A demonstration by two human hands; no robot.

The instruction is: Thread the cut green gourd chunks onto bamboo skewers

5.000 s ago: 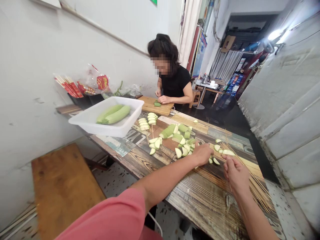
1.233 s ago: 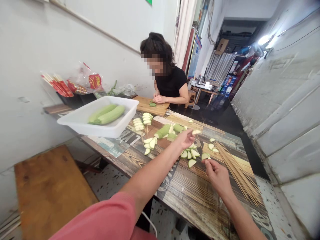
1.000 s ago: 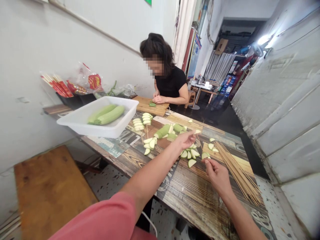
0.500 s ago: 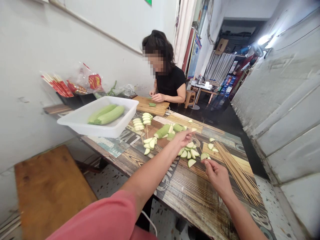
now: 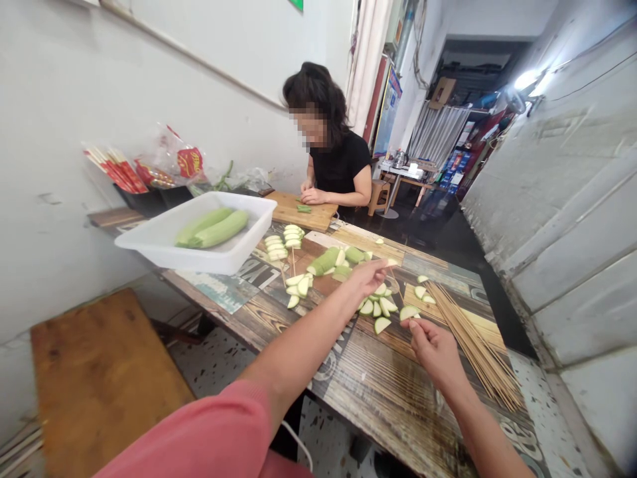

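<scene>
At the fingertips of my left hand [image 5: 372, 275], which is closed in a pinch, is a small pale zucchini slice [image 5: 393, 263]. My right hand [image 5: 432, 342] is also closed, pinching a green-edged zucchini slice [image 5: 409, 312] nearer to me. A thin wooden skewer [image 5: 399, 289] runs between the two hands; its ends are hidden by fingers and slices. Below my left hand lies a pile of cut zucchini slices [image 5: 381, 307]. Sliced zucchini lengths [image 5: 326, 261] rest beyond my left wrist. Further left are skewered zucchini slices [image 5: 275, 247] on the table.
Loose bamboo skewers [image 5: 470, 338] lie on the table [image 5: 383, 378] at right. A white plastic tub [image 5: 219, 265] holds two whole zucchini [image 5: 219, 229]. Across the table, a person in black [image 5: 341, 169] handles green pieces on a cutting board [image 5: 283, 211]. A wooden stool [image 5: 99, 372] stands at left.
My left hand has shifted slightly to the right with its slice. The slice at my right hand now faces me more broadly. The co-worker's hands have moved a little closer together.
</scene>
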